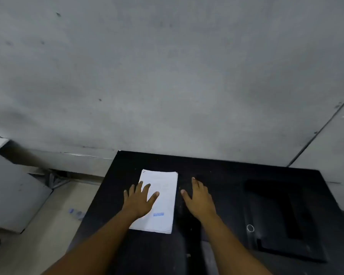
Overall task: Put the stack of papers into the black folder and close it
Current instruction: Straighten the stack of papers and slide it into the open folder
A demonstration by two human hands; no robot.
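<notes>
Papers (163,195) lie stacked at the counter's (216,167) left, my left hand (140,201) flat on them, grip spread, pinching nothing. My right hand (200,197) rests spread beside them. The black folder (282,221) sits well right. Lifting carelessly could fan loose sheets.

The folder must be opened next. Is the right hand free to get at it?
Probably yes. The right hand lies flat and empty on the table, with only bare tabletop between it and the folder to its right. The papers lie on its other side.
</notes>
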